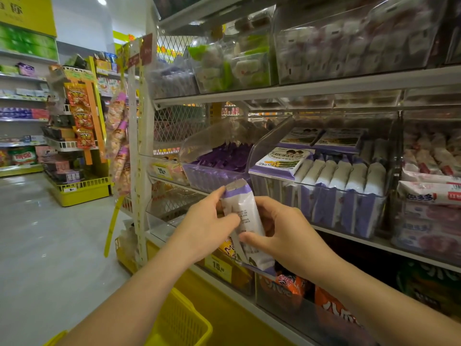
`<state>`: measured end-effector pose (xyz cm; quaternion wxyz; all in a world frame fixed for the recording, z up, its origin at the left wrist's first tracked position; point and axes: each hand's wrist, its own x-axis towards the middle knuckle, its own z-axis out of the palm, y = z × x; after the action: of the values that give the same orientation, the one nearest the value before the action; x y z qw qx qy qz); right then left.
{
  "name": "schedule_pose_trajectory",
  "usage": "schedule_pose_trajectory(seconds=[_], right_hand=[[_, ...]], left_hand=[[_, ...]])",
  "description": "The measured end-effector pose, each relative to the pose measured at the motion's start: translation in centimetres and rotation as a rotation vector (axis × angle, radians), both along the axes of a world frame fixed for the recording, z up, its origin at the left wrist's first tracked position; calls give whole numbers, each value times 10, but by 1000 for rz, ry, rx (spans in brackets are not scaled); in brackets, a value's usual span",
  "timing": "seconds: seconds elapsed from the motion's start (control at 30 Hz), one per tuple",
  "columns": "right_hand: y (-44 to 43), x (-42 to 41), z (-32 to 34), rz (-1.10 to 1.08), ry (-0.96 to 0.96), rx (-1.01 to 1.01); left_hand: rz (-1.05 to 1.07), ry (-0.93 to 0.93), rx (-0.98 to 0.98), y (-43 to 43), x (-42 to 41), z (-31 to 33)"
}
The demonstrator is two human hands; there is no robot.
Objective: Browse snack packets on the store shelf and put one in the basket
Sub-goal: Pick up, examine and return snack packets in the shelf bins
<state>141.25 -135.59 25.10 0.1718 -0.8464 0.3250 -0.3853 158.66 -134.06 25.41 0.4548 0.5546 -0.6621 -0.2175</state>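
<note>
Nearest, at the bottom edge, the mesh rim of a yellow basket point(179, 320) shows under the left forearm. Above and beyond it, both hands hold a white snack packet with purple ends point(245, 221), tilted, in front of the shelf. The left hand point(209, 228) pinches its upper left side between thumb and fingers. The right hand point(287, 236) grips the lower part, thumb across the front and fingers curled behind. The packet's small print is too fine to read. Just behind the hands a yellow price tag reads "15" point(218, 267), beside a clear bin of orange packets point(290, 285) with white lettering. One shelf up, a clear bin point(374, 221) holds a row of matching white-and-purple packets on edge. One flat packet point(282, 161) lies on top, showing cartoon heads and corn. To its left is a bin of purple packets point(219, 158) and a tag reading "25" point(162, 171). To the right are white-and-red packets point(429, 193). The shelf front crowds the right side. The grey floor point(37, 233) opens to the left, towards a yellow rack point(79, 188) hung with orange snack bags point(82, 116).
</note>
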Motion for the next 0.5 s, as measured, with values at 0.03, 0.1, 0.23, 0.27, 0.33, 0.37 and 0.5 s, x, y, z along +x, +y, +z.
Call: schedule_pose_trajectory(seconds=[0.03, 0.1, 0.23, 0.27, 0.33, 0.37, 0.5], right_hand=[[0, 1, 1, -6, 16, -23], [-1, 4, 5, -19, 35, -70], [-4, 7, 22, -9, -2, -103], [-6, 7, 27, 3, -15, -99], [-9, 5, 35, 33, -51, -64], [-11, 4, 38, 52, -74, -30], [-17, 0, 44, 113, -150, 72]], left_hand=[[44, -3, -21, -1, 0, 4], [104, 6, -66, -2, 1, 13], [182, -74, -189, -7, -1, 29], [171, -77, -199, -8, 0, 32], [144, -105, -197, -13, 2, 37], [124, -112, -190, -16, 4, 39], [31, -38, -104, -22, 5, 40]])
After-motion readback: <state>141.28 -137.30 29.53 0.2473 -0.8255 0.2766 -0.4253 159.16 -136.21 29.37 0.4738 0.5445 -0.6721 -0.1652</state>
